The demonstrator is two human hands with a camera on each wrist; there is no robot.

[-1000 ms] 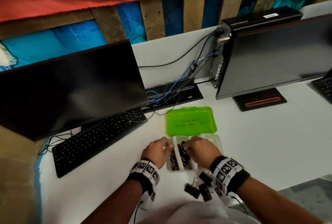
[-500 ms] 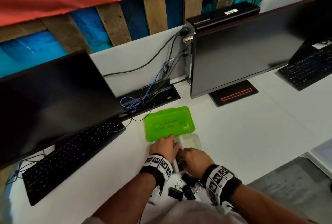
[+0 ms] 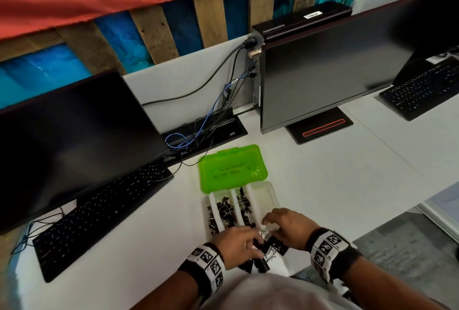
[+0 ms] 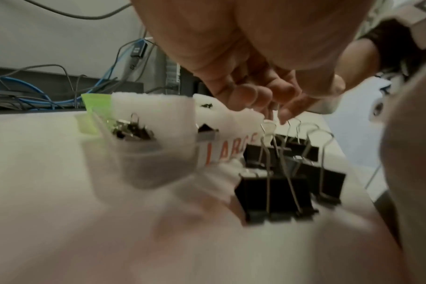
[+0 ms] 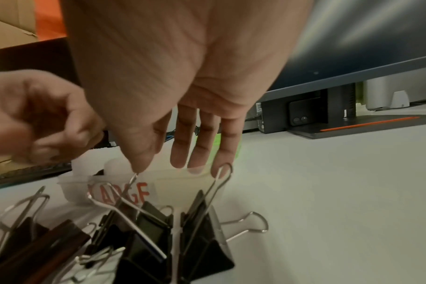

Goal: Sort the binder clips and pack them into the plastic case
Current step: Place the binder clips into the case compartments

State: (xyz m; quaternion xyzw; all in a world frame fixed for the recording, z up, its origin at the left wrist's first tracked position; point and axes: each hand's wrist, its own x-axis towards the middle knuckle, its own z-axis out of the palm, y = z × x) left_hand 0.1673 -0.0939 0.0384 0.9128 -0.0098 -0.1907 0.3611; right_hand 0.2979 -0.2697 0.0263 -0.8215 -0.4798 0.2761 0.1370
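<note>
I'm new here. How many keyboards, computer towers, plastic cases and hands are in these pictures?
Keyboards: 2
Computer tower: 1
Plastic case: 1
Hands: 2
Total: 6

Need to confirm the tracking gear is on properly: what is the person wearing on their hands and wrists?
Both hands are bare. Each wrist carries a black band wrapped with white squares printed with black fiducial-style markers: left wristband, right wristband. A ring shows on a finger of the left hand; none is visible on the right hand. Forearms are bare, no sleeves.
</note>
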